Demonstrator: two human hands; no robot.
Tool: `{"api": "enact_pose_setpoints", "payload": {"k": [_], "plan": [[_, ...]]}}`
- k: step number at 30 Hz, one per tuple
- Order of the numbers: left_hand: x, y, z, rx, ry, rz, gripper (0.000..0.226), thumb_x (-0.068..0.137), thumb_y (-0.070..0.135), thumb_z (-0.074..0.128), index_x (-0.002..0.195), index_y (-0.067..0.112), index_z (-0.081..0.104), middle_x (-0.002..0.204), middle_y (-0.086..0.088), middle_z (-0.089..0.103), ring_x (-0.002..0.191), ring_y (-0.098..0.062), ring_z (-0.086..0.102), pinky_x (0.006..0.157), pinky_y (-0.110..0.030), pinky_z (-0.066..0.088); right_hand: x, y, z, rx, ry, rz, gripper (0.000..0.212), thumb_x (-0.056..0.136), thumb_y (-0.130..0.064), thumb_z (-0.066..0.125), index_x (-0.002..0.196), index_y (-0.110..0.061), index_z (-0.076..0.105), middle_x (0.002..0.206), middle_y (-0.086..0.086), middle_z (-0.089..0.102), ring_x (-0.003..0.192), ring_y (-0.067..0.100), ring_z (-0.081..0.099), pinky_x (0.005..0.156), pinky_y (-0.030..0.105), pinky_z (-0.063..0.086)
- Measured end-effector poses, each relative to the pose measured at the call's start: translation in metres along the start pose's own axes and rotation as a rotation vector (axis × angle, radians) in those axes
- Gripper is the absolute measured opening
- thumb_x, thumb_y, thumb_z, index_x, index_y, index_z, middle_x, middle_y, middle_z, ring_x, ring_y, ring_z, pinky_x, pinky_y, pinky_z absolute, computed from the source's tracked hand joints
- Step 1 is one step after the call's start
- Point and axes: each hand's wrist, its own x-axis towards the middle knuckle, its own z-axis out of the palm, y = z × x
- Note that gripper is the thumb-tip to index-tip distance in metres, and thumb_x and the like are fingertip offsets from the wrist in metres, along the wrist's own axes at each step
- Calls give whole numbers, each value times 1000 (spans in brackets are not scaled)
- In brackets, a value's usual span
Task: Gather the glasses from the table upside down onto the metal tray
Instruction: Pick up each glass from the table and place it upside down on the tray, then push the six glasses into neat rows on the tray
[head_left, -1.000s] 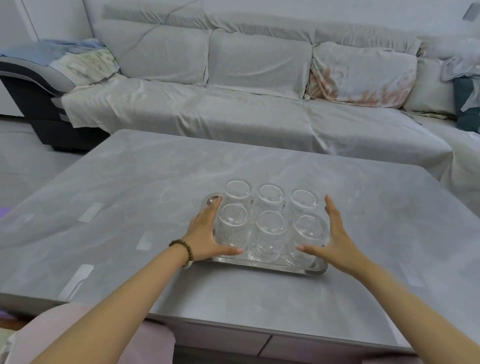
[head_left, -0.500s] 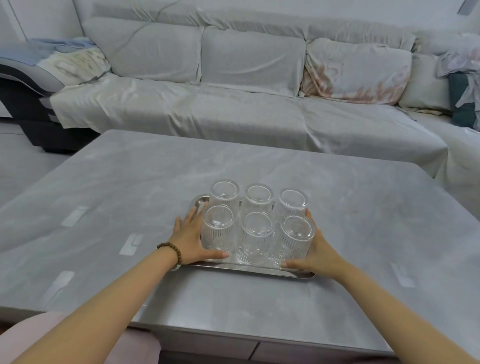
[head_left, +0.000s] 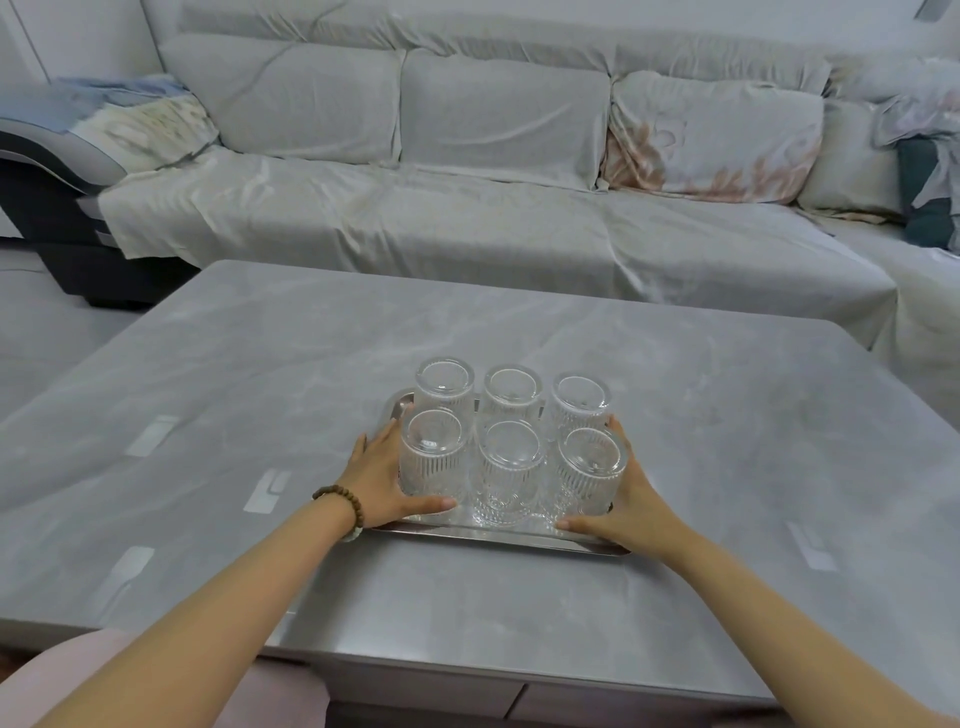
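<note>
Tray (head_left: 498, 540) of six inverted glasses (head_left: 511, 462), near centre of grey surface (head_left: 727, 415).
Left hand (head_left: 382, 478) lies spread against the tray's left side, right hand (head_left: 631, 499) against its right side; fingers straight, thumbs along the near rim.

Left arm (head_left: 234, 597): bare forearm.
Left wrist: bracelet (head_left: 345, 503) of small round dark-brown beads, with one larger pale bead at its lower side.
Right arm (head_left: 779, 613): bare forearm and wrist.
Left hand (head_left: 379, 478), right hand (head_left: 631, 506): bare.
Clothing: pale pink fabric (head_left: 67, 675) under the left arm.
</note>
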Motion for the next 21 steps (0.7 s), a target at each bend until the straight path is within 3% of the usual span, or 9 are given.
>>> {"api": "enact_pose_setpoints", "payload": {"k": [3, 5, 8, 11, 16, 21], "plan": [[-1, 10, -16, -112, 67, -18, 136, 45, 80, 64, 146, 31, -10, 157, 6, 15, 143, -16, 17, 117, -44, 9, -5, -6, -7, -8, 25, -54, 131, 43, -67, 81, 131, -64, -16, 150, -33, 7, 137, -18, 10, 112, 15, 15], [-2, 25, -28, -108, 135, 67, 131, 45, 83, 62, 144, 40, -13, 155, 11, 11, 144, -17, 11, 117, -48, 13, -7, -13, -15, -122, 63, -161, 127, 50, -65, 80, 138, -59, -12, 147, -41, -1, 137, -20, 4, 109, 6, 12], [2, 54, -36, 271, 77, 266, 114, 47, 92, 43, 135, 55, -18, 154, 21, -8, 145, -21, -10, 116, -55, 2, -7, -25, -23, -357, 78, -314, 116, 59, -57, 81, 144, -48, 2, 157, -23, -4, 148, 4, 1, 118, 23, 11], [12, 74, -28, 499, -40, 295, 109, 50, 92, 37, 138, 53, -15, 157, 17, -9, 145, -27, -12, 114, -58, -5, -5, -33, -27, -528, 28, -349, 106, 64, -49, 81, 143, -46, 10, 159, -10, 2, 149, 17, 4, 120, 37, 12], [18, 83, -15, 584, -97, 245, 111, 57, 81, 52, 142, 47, -11, 158, 13, -9, 145, -31, -11, 110, -59, -9, -3, -35, -29, -633, -28, -373, 99, 68, -44, 79, 141, -49, 12, 154, -17, 4, 145, 7, 0, 115, 23, 2], [18, 83, -14, 610, -76, 238, 110, 60, 78, 55, 142, 47, -12, 158, 13, -9, 145, -30, -8, 111, -59, -8, -4, -37, -28, -674, -25, -363, 100, 68, -43, 80, 142, -46, 12, 158, -11, 8, 145, 8, 1, 115, 23, 2]]}}
